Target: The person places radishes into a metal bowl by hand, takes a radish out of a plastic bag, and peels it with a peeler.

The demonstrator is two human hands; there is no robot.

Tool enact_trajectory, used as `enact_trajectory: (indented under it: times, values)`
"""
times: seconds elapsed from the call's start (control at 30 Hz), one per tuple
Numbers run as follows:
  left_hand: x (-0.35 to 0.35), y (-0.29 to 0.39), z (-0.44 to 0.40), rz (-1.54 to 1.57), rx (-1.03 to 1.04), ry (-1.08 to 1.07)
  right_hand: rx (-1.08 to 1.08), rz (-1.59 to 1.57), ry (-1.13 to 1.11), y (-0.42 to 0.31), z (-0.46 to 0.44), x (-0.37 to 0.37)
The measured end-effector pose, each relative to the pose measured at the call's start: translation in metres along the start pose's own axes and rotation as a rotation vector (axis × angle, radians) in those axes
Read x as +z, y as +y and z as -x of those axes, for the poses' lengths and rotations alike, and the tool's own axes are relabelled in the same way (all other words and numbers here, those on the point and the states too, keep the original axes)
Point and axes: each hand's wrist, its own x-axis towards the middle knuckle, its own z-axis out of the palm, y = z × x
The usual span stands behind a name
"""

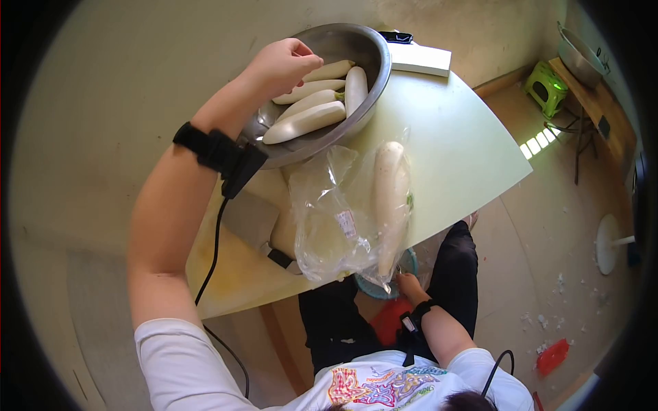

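My left hand is over the near left side of a large metal bowl, its fingers curled in. What they hold, if anything, is hidden. Several peeled white radishes lie in the bowl. In front of it, a clear plastic bag with a small label lies on the table, beside and partly over another white radish that points towards me. Low beside the table edge, my right hand is closed near the bag's lower end, above a blue basin. Something small and shiny shows at its fingers, too small to name.
The pale table has a curved edge on the right. A white box stands behind the bowl. On the floor are a green stool, a red piece and white scraps. A cable hangs from my left wrist strap.
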Motion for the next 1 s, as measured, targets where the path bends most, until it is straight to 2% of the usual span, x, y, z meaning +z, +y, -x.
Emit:
enact_trajectory:
  times: [0.03,0.1,0.17,0.2,0.27,0.37,0.53,0.6,0.63,0.73,0.8,0.87,0.97,1.0]
  values:
    - [-0.001,-0.003,0.019,-0.054,0.105,0.023,0.003,0.007,0.004,0.003,0.004,-0.002]
    - [0.001,-0.007,0.064,-0.016,0.130,0.029,0.067,-0.116,-0.065,0.000,0.012,-0.010]
    - [0.007,-0.007,0.117,0.015,0.168,0.022,0.047,-0.067,-0.057,-0.015,0.038,-0.013]
    - [0.012,-0.002,0.145,0.021,0.179,0.010,0.105,-0.161,-0.047,-0.027,0.058,-0.014]
    - [0.023,0.007,0.198,-0.069,0.222,-0.002,0.164,-0.248,-0.021,-0.034,0.076,-0.013]
    - [0.057,-0.012,0.235,-0.006,0.158,-0.056,0.128,-0.339,0.052,-0.036,0.099,-0.015]
    - [0.125,-0.081,0.218,0.091,0.191,0.008,-0.219,-0.501,0.168,-0.062,0.177,-0.036]
    - [0.129,-0.079,0.213,0.077,0.192,-0.001,-0.379,-0.551,0.222,-0.082,0.215,-0.042]
    - [0.129,-0.071,0.210,0.084,0.163,-0.035,-0.391,-0.544,0.225,-0.097,0.235,-0.043]
    - [0.147,-0.081,0.179,0.118,0.145,-0.052,-0.502,-0.514,0.117,-0.140,0.275,-0.045]
    - [0.159,-0.083,0.161,0.146,0.171,-0.031,-0.649,-0.382,0.018,-0.172,0.283,-0.049]
    - [0.163,-0.075,0.149,0.203,0.017,-0.075,-0.707,-0.357,0.039,-0.208,0.286,-0.048]
    - [0.179,-0.077,0.135,0.341,0.036,-0.033,-0.747,-0.336,0.042,-0.257,0.276,-0.050]
    - [0.199,-0.089,0.125,0.328,0.289,0.178,-0.729,-0.344,0.034,-0.268,0.270,-0.049]
